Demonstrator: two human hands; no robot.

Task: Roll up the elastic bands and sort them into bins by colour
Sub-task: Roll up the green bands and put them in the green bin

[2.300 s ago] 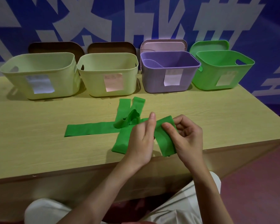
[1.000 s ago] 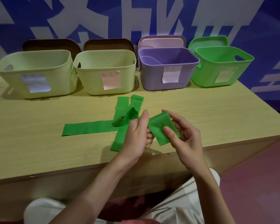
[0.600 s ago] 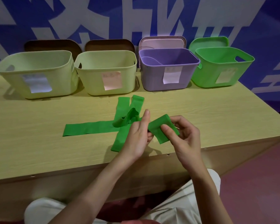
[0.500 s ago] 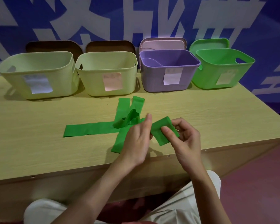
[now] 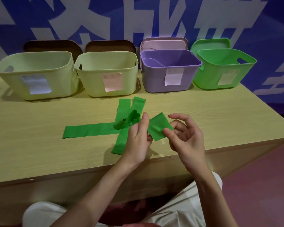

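Both of my hands hold a green elastic band [image 5: 158, 126] just above the table's front edge. My left hand [image 5: 138, 141] pinches its left end between thumb and fingers. My right hand [image 5: 185, 138] grips its right part, thumb on top and fingers curled behind. More green bands [image 5: 88, 131] lie crossed on the table, one stretching left, others [image 5: 124, 105] running back towards the bins. Along the back stand two pale yellow-green bins [image 5: 36, 74] [image 5: 107, 72], a purple bin [image 5: 170, 71] and a green bin [image 5: 223, 69], each with a paper label.
Lids lean on the blue wall behind the bins: two brown [image 5: 52, 46], one pink [image 5: 164, 45], one green [image 5: 210, 44]. The wooden table [image 5: 31, 149] ends at a front edge near my knees and a right edge beside red floor [image 5: 261, 177].
The held band has grown shorter and more bunched between my hands. Over the last half second my right fingers spread a little and the band lifted slightly.
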